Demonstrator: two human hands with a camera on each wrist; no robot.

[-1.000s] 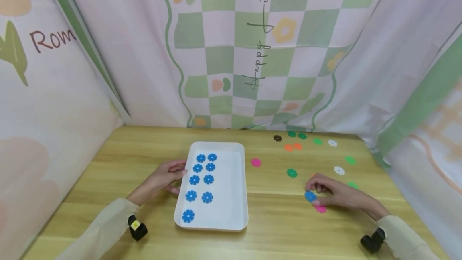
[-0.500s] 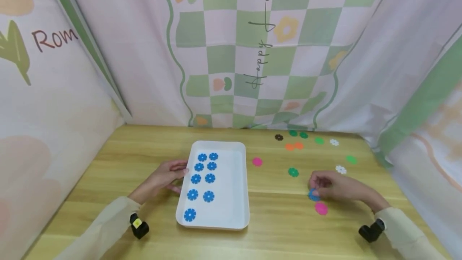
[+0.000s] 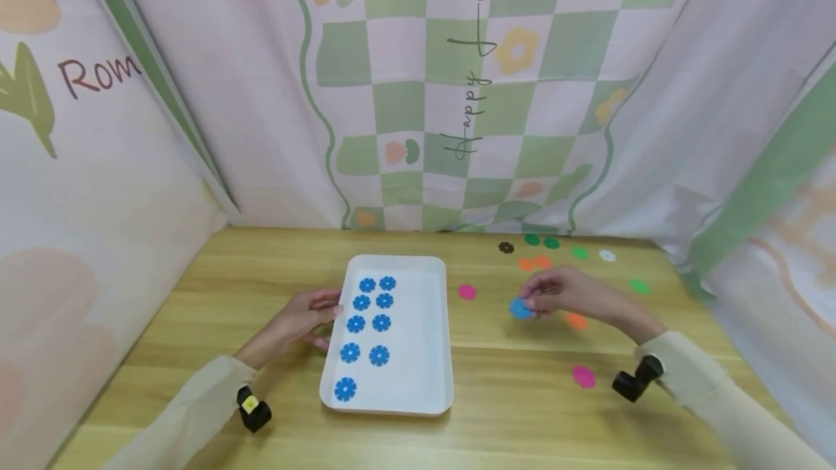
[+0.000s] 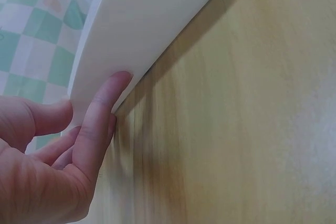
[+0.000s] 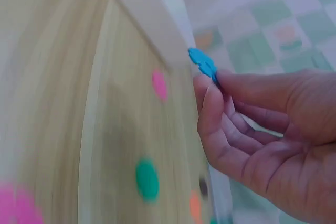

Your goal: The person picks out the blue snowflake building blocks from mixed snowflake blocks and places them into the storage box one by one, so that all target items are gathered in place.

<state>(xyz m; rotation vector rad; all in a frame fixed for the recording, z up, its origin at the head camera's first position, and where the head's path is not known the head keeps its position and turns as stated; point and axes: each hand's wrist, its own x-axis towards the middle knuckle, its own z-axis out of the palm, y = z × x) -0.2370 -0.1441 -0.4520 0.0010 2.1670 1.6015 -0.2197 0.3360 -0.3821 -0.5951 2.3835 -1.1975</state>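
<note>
In the head view, a white tray [image 3: 427,401] holds several blue flower-shaped discs [image 3: 382,323] laid in two columns on its left half. My left hand [image 3: 297,325] is at the tray's left side. In the left wrist view, its thumb touches the rim and the fairly straight fingers [image 4: 94,116] rest on the outer wall. My right hand [image 3: 568,296] pinches another blue flower-shaped disc [image 3: 520,308] between thumb and fingertips, above the table right of the tray. The right wrist view shows this disc [image 5: 202,63] tilted, its lower edge hidden by the fingers.
Loose discs lie on the wooden table [image 3: 509,419] at the right: pink [image 3: 466,292], pink [image 3: 584,376], orange [image 3: 578,320], brown [image 3: 506,247], white [image 3: 607,256] and light green [image 3: 638,286]. A green disc [image 5: 147,179] lies below the right hand. Patterned curtains [image 3: 405,107] enclose the table.
My right hand has lifted the blue disc off the table and carried it left and away from me, toward the tray. The left hand and tray have stayed in place.
</note>
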